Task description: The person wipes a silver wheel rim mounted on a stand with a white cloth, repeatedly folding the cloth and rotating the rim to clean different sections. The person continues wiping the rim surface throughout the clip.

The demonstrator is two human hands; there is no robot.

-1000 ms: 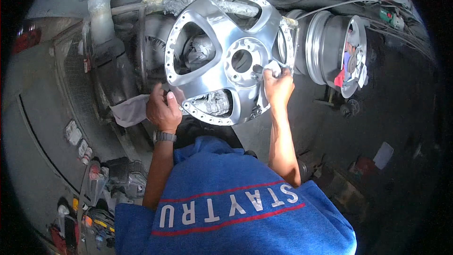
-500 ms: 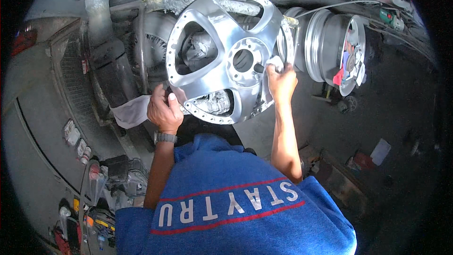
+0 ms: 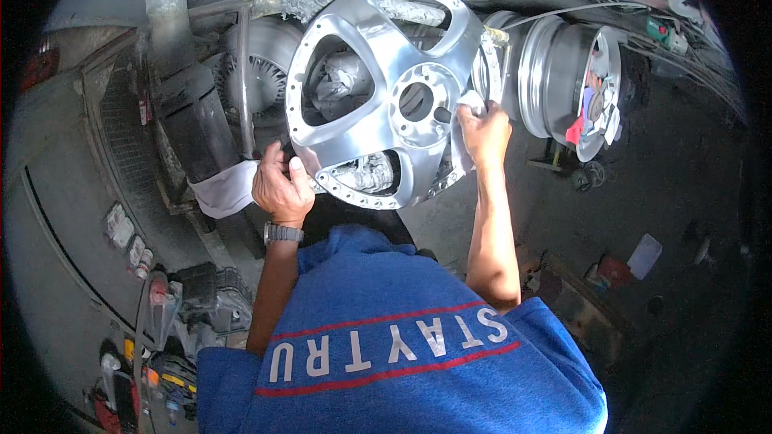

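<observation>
A shiny silver alloy wheel face (image 3: 346, 145), with wide spokes, large openings and small holes round its rim, is held up tilted before me. My left hand (image 3: 283, 191) grips its lower left edge, the thumb in front and the other fingers partly hidden. Beside that hand a white cloth (image 3: 225, 191) hangs; whether the fingers touch it cannot be made out. Closed on a white rag (image 3: 470, 101), my right hand (image 3: 486, 138) presses it to the right-hand spoke, near the hub hole. Part of the rag trails down along the spoke.
Behind the wheel stands a machine with dusty, wrapped pipes (image 3: 301, 2). A silver rim barrel (image 3: 547, 72) at the right holds small coloured items. A dark post (image 3: 193, 116) rises at the left. Tools and containers (image 3: 213, 293) lie at lower left, a wooden box (image 3: 587, 297) at lower right.
My right hand has shifted slightly to the right with the rag, and more of the rag shows along the spoke. The left hand keeps its grip, with the wheel face almost still.
</observation>
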